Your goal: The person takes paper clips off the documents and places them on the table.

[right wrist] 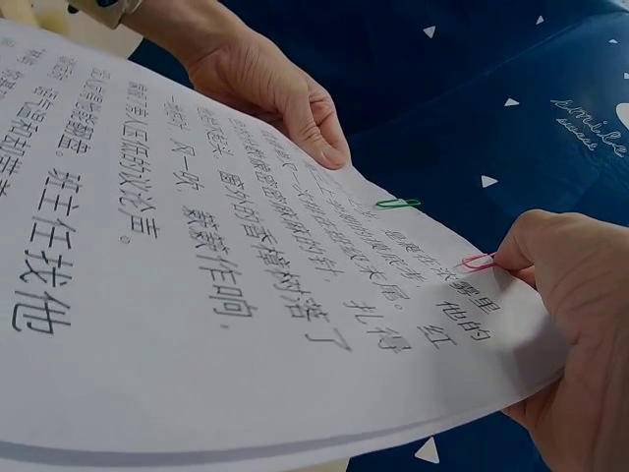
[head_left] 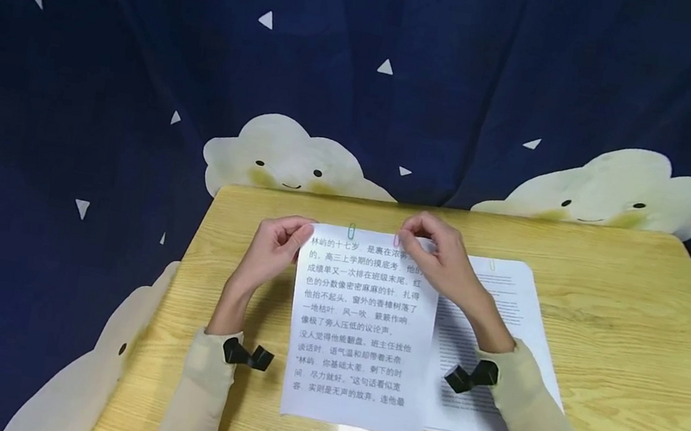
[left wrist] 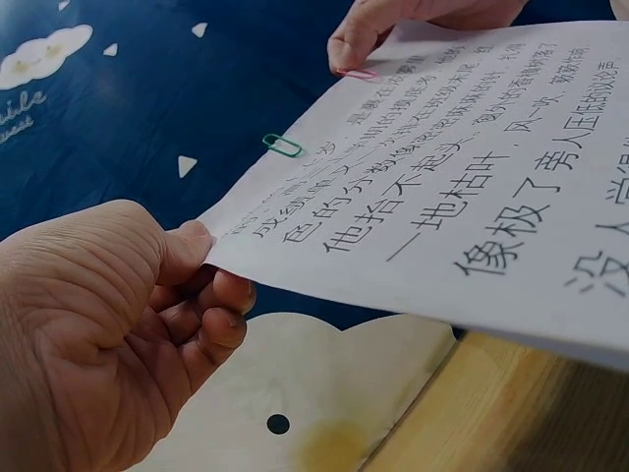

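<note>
A light wood-grained table (head_left: 634,348) spreads below and to both sides of the fingers. Past its far edge, ahead of the fingertips, hangs a dark blue cloth (head_left: 140,66) scattered with white triangles and pale smiling clouds (head_left: 300,157). A bright glare patch shows on the wood, just beyond the sheets' edge farthest from the fingers.

The right hand (head_left: 446,260) hides the ends of the upper lines of text and the corner beneath it. The print on the second pile (head_left: 503,328), under and beside the right wrist, is too small to read; its near-left part disappears behind the front sheets, and a pale clip (head_left: 492,265) sits at its top. Both sleeves run out of the head view at the bottom.

The clipped sheets (head_left: 356,366) hang between the two hands, printed face toward the wearer. The left hand (head_left: 270,249) pinches their top left corner between thumb and curled fingers. The right fingertips pinch the pink paper clip (right wrist: 480,263) at the top edge. The green paper clip (head_left: 352,231) sits on that edge between the two grips, touched by neither.
</note>
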